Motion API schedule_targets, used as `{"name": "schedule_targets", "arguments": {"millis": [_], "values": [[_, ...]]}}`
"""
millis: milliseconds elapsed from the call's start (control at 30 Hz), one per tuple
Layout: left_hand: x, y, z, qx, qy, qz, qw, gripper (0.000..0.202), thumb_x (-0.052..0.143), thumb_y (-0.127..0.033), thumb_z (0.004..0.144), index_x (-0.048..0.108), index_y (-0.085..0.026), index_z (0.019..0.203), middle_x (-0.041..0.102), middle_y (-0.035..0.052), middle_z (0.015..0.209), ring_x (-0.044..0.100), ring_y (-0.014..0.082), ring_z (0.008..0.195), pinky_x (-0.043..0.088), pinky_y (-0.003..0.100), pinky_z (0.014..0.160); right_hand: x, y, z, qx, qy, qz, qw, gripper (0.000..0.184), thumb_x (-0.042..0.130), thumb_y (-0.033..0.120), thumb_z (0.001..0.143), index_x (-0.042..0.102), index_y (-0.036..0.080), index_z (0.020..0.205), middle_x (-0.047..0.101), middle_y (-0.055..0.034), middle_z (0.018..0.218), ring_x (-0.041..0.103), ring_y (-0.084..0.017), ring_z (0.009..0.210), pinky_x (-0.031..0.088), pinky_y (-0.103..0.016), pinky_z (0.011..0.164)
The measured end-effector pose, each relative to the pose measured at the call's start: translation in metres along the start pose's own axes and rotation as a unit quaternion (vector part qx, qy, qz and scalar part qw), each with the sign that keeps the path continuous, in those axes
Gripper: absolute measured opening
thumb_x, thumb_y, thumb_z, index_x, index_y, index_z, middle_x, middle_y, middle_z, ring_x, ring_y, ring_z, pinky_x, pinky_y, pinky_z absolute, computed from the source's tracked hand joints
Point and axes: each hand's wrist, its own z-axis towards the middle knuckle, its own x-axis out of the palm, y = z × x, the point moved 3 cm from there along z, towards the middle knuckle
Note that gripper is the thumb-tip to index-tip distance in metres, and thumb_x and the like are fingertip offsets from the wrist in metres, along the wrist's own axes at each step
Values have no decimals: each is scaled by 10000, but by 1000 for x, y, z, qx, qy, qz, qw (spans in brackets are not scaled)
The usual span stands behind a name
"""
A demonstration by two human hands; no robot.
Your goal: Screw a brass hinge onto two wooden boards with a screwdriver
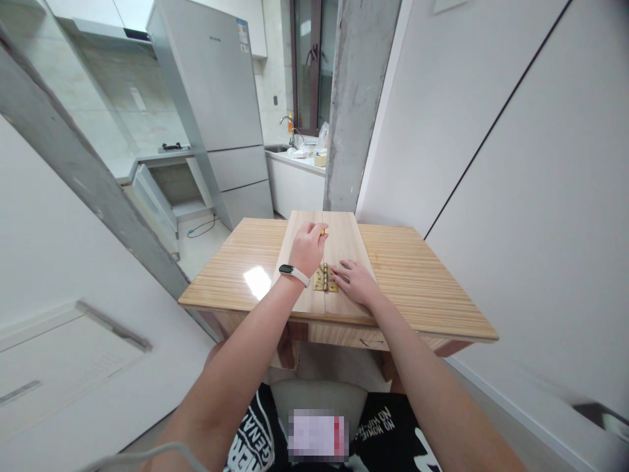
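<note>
Two pale wooden boards [344, 239] lie side by side on a small wooden table [417, 275]. A brass hinge [324, 279] sits across their seam near the front edge. My left hand [308, 248], with a dark band on the wrist, is closed around a small yellow-tipped tool [323, 231] above the hinge; what kind of tool it is, I cannot make out. My right hand [356, 280] lies flat with fingers stretched out on the right board, fingertips touching the hinge's right leaf.
A grey concrete pillar [356, 105] stands just behind the table. White wall panels run along the right. To the left are a tall fridge [221, 98] and kitchen counters; a sink counter [297, 157] is further back. My legs and a stool are under the table.
</note>
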Motion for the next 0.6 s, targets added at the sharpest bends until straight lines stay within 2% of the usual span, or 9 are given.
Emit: {"name": "schedule_targets", "arguments": {"millis": [133, 333, 467, 600], "values": [[1, 1, -1, 7, 0, -13, 1000, 316, 536, -144, 1004, 600, -189, 1310, 652, 114, 1174, 636, 239, 1072, 523, 396, 992, 1, 0, 0, 0, 1, -5, 1000, 430, 473, 509, 1052, 681, 331, 1384, 599, -101, 1435, 519, -263, 1312, 383, -431, 1139], [1, 0, -1, 31, -7, -8, 999, 234, 589, -226, 1004, 657, -205, 1228, 647, 102, 1128, 626, 236, 1090, 518, 400, 1013, -1, 1, 0, 0, 7, -2, 1000, 433, 464, 504, 1055, 673, 330, 1392, 594, -96, 1440, 505, -262, 1320, 364, -426, 1152], [1, 1, 0, 17, -12, 3, 1000, 209, 664, -278, 977, 689, -221, 1175, 631, 84, 1074, 626, 233, 1037, 528, 390, 973, -2, 2, 0, 3, 12, 0, 1000, 435, 457, 502, 1058, 670, 330, 1395, 598, -97, 1430, 503, -262, 1313, 363, -427, 1149], [2, 0, -1, 0, -8, 3, 1000, 213, 625, -254, 998, 688, -213, 1197, 629, 79, 1048, 634, 217, 984, 535, 368, 938, -2, 2, 0, 5, 8, 3, 1000, 442, 456, 509, 1056, 675, 323, 1391, 602, -103, 1419, 505, -263, 1310, 367, -432, 1146]]}}
